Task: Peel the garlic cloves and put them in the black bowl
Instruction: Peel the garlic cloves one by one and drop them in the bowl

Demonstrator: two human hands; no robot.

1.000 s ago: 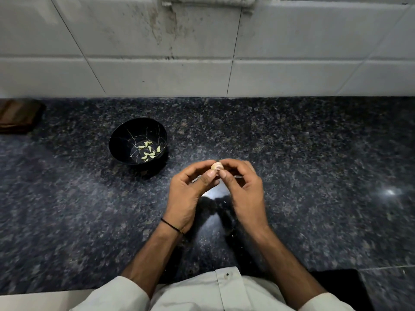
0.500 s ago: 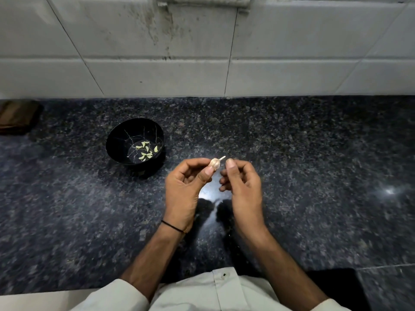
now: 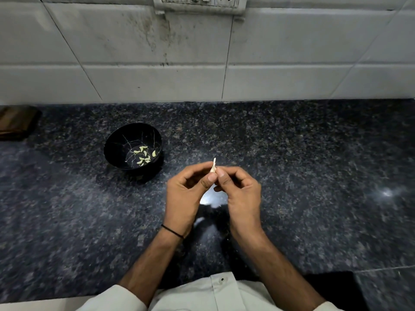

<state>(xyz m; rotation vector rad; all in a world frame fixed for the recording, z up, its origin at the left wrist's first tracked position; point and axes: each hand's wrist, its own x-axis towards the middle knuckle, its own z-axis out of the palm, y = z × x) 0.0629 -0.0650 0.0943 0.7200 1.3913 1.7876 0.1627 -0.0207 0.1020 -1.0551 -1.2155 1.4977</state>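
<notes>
At frame centre the left hand [image 3: 183, 194] and right hand [image 3: 243, 194] both pinch the small pale garlic clove [image 3: 213, 167], its long axis pointing up-frame; the round black bowl [image 3: 116, 142] stands upper left, nearer the left grip.

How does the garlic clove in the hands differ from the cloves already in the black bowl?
The held clove is off-white with a papery tip pointing up; the bowl cloves look pale yellow-green and bare. The held clove is pinched between the left hand and right hand; the bowl cloves lie loose in the black bowl. The held clove is single; the bowl cloves are several. Both are small garlic.
</notes>
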